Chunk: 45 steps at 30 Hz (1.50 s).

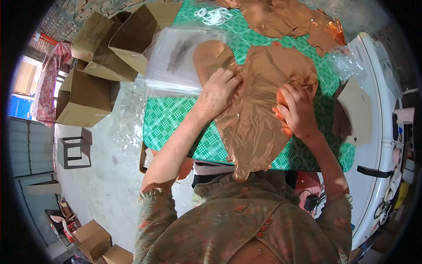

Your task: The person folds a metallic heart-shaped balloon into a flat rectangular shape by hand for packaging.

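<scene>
A large copper-coloured foil sheet with rounded lobes (pixel 259 123) lies on the green checked tablecloth (pixel 169 119), its narrow end hanging over the near edge. My left hand (pixel 218 94) is at the sheet's left part, fingers bent and pressed together on the foil; whether they pinch it is hard to see. My right hand (pixel 296 110) rests on the right part with its fingers curled round a crumpled orange piece (pixel 282 110).
Clear plastic bags (pixel 176 57) lie left of the foil. White string (pixel 213 16) and more copper foil (pixel 281 20) are at the far side. Open cardboard boxes (pixel 88 97) stand left. A white appliance (pixel 371 105) with cardboard (pixel 358 110) stands right.
</scene>
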Tool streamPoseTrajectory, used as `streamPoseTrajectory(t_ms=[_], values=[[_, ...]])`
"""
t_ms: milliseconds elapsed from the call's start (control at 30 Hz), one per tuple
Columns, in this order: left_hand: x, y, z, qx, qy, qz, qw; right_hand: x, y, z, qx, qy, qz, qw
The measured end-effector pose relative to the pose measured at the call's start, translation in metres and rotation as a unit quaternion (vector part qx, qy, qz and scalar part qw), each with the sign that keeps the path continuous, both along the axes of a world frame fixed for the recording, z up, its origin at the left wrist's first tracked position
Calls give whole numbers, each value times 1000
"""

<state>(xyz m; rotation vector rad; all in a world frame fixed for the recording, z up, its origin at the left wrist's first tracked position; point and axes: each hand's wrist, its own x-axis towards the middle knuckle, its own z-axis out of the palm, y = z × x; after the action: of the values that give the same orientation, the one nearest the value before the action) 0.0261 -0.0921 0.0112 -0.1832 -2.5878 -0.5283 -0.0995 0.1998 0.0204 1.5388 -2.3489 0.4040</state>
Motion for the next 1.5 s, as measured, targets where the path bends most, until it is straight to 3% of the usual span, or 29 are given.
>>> streamPoseTrajectory(t_ms=[800,1033,1500], values=[[0,1,-2,-12,13,-12,1000,4,-7,-6,19,8,-5,1000],[-2,2,-3,-13,22,-16,1000,10,-16,14,10,-22,5,1000],[-1,3,-1,-16,28,-7,999,21,-59,27,122,-42,52,990]])
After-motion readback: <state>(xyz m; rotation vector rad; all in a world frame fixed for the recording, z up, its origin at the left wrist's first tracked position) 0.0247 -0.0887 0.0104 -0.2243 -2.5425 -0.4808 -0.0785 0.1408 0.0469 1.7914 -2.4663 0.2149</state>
